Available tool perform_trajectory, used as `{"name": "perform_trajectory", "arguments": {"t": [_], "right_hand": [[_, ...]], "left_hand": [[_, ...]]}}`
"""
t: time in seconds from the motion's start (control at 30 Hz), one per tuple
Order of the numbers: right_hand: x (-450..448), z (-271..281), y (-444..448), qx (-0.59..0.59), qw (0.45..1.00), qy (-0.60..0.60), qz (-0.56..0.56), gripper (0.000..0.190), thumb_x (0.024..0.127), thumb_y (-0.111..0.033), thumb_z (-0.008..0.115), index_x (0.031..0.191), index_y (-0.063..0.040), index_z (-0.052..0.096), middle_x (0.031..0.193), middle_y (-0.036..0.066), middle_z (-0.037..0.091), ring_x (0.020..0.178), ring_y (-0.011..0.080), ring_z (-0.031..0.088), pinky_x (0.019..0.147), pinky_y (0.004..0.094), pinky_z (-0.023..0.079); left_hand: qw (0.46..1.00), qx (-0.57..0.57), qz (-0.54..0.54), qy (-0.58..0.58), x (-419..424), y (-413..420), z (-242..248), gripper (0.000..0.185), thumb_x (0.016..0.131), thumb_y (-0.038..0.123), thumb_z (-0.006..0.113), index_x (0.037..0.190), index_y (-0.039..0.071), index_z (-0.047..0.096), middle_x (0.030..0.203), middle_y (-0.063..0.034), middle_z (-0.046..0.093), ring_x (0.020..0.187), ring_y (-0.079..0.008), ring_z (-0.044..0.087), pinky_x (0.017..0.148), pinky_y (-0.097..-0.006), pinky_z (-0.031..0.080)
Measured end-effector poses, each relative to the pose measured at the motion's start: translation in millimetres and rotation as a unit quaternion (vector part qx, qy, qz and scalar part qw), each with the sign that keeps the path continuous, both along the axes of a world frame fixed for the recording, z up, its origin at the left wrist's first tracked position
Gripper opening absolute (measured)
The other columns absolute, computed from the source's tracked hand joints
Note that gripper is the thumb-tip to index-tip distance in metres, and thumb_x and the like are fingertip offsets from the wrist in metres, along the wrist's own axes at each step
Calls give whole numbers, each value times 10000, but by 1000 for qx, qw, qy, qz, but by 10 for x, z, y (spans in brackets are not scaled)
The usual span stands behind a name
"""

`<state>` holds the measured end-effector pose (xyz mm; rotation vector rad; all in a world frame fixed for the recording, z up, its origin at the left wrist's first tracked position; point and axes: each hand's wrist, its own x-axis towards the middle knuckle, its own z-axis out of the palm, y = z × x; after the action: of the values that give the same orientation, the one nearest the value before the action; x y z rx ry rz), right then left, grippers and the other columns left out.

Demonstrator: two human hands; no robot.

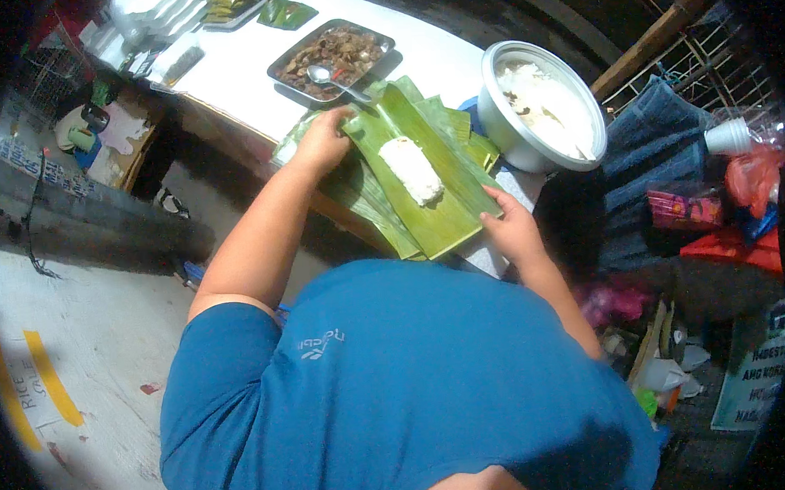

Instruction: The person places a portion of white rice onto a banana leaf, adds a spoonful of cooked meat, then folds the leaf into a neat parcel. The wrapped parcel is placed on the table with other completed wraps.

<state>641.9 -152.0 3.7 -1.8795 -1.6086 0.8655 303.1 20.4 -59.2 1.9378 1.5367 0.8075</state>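
Observation:
A flattened log of white rice (411, 170) lies on the middle of a green banana leaf piece (457, 226). My left hand (325, 139) is at the leaf's far left corner, its fingertips partly hidden against the leaves. At the near right edge, my right hand (515, 223) pinches the same leaf between thumb and fingers. More banana leaves (371, 197) are stacked underneath. Just beyond them stands a metal tray of cooked meat pieces (351, 46), with a spoon (336, 80) resting across its near side. A pale round tub (502, 112) holding white rice is to the right.
The white tabletop (422, 20) extends to the far left. A tray of leaf-wrapped parcels (231, 6), a single leaf parcel (287, 13) and stacked clear containers (153, 22) stand there. Denim cloth (651, 161) and bagged plastic cups (729, 137) hang at the right.

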Motion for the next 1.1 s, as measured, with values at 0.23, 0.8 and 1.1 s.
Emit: {"name": "perform_trajectory", "arguments": {"t": [0.23, 0.8, 1.1], "right_hand": [[87, -116, 158, -4, 992, 89, -91, 396, 912, -19, 603, 1288, -131, 655, 859, 54, 657, 652, 125, 570, 631, 304, 499], [323, -497, 366, 76, 966, 146, -201, 287, 848, 49, 580, 1103, -38, 681, 976, 69, 694, 904, 173, 640, 867, 291, 485], [355, -442, 373, 78, 983, 108, -126, 310, 760, 90, 524, 978, -31, 708, 1020, 105, 701, 967, 203, 651, 901, 305, 491]], "left_hand": [[991, -28, -121, 54, -103, 14, 232, 303, 790, 68, 630, 1088, 59, 686, 1107, -205, 665, 1085, -360, 628, 952, -429, 492], [915, 224, -251, 221, -125, -119, 461, 302, 696, 83, 701, 995, 108, 670, 1358, -93, 564, 1304, -338, 467, 1058, -470, 412], [850, 267, -331, 311, 343, 396, 724, 195, 698, 110, 685, 892, 111, 686, 1372, -67, 568, 1342, -290, 451, 1055, -508, 365]]}}
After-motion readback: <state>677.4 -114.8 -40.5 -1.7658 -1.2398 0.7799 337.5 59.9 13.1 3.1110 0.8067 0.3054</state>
